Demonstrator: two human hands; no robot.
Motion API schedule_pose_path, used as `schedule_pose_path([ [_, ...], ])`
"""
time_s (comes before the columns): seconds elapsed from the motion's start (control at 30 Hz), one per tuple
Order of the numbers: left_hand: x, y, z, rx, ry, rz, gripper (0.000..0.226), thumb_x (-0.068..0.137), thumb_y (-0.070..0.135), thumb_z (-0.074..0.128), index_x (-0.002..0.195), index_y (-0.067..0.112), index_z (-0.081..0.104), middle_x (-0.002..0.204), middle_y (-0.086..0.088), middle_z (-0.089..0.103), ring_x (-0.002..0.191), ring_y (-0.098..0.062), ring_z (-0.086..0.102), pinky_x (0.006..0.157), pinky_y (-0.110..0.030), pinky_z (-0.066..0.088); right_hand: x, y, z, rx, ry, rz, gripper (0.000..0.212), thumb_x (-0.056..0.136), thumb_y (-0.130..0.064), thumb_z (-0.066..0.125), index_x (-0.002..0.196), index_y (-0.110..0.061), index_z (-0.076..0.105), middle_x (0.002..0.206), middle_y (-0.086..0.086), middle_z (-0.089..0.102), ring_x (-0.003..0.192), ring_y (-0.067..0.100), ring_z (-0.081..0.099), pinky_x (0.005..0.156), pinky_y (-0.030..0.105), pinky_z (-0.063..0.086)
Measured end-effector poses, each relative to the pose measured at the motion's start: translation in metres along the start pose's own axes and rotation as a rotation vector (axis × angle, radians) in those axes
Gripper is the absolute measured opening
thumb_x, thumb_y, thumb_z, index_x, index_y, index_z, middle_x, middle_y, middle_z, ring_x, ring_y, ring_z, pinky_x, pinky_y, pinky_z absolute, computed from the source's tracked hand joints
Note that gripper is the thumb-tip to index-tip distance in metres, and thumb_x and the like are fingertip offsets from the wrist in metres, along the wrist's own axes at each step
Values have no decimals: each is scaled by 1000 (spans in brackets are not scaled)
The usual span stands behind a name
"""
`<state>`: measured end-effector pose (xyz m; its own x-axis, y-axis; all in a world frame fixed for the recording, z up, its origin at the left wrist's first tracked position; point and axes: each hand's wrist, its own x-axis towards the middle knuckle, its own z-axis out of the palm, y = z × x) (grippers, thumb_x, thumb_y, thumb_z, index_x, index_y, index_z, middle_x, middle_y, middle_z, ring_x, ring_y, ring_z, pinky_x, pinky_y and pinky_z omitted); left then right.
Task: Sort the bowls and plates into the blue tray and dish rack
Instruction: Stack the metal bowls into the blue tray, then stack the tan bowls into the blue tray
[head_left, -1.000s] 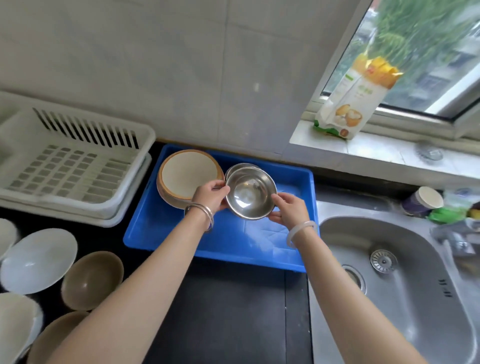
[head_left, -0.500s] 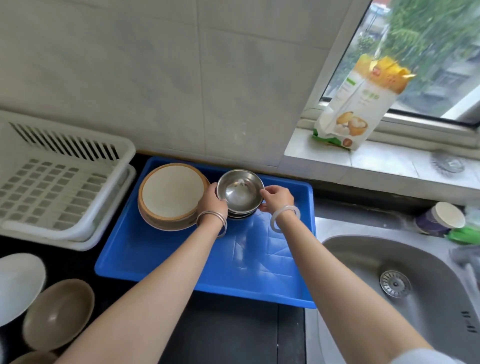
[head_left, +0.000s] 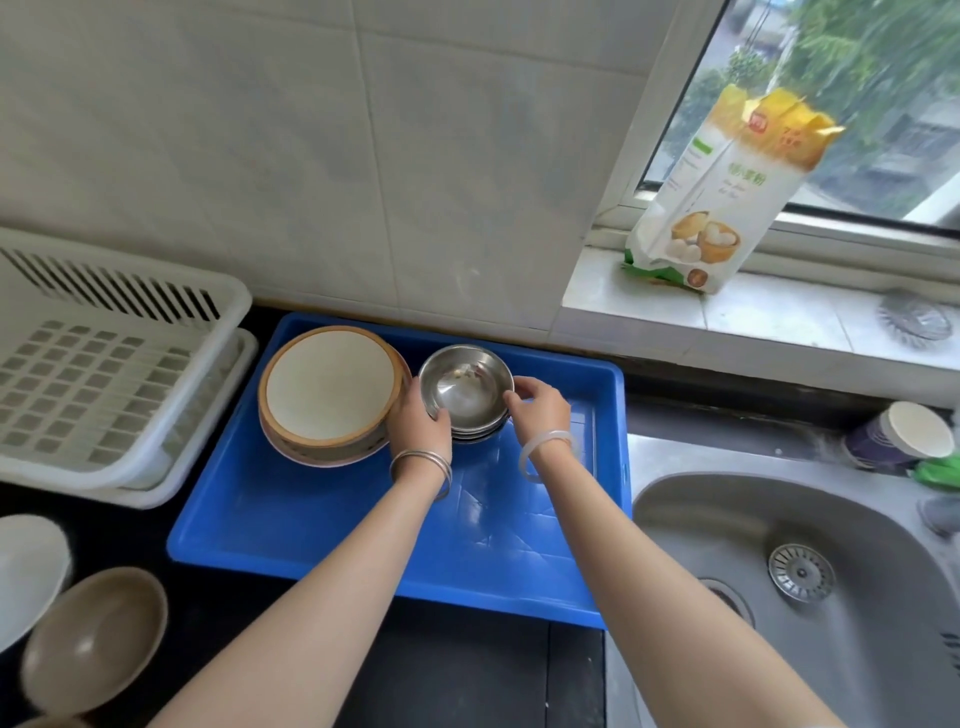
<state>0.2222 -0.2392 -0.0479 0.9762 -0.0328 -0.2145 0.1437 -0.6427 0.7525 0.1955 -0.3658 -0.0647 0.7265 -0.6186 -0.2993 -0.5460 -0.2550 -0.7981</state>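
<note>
Head view: steel bowl (head_left: 466, 387), tilted in mid-air 1 s ago, now nested on steel stack in blue tray (head_left: 395, 525), back right. I see left hand (head_left: 420, 425) & right hand (head_left: 537, 410) loosely cupping rim, fingers touching. Placement done; dish rack (head_left: 104, 364) empty.

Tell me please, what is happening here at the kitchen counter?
A person is sorting dishes. Both hands, the left hand and the right hand, hold the rim of a steel bowl set on a stack of steel bowls in the blue tray, beside a stack of tan-rimmed plates. The white dish rack holds no dishes. A brown bowl and a white dish wait on the dark counter.
</note>
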Motion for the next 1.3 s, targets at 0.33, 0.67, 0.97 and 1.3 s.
schedule_pose_path([
  [0.33,-13,-10,-4,-29,-88,13,55,92,18,50,143,13,32,149,-9,37,136,-27,36,108,-37,34,-22,3,-1,-31,-61,3,40,97,-26,42,134,-12,50,135,8,56,122,26,51,102,37,39],
  [0.67,-66,-53,-69,2,-72,72,35,93,17,48,128,14,53,134,-6,54,122,-23,51,101,-37,43,-97,-2,-9,-7,-72,-71,28,97,-24,43,119,-14,58,118,9,64,93,17,57,76,24,39],
  [0.97,-160,-152,-158,-79,183,-115,30,89,11,54,118,16,59,122,-4,60,109,-21,59,95,-37,48,-205,-2,75,-26,-397,-196,20,96,-28,44,101,-24,63,84,-11,67,85,9,62,71,19,42],
  [1.3,-207,-242,-212,20,627,-380,47,72,-9,67,116,6,63,132,-20,49,122,-39,47,104,-48,38,-250,-29,191,-246,-692,-72,37,94,-33,48,130,-24,49,114,3,63,99,18,62,92,40,52],
])
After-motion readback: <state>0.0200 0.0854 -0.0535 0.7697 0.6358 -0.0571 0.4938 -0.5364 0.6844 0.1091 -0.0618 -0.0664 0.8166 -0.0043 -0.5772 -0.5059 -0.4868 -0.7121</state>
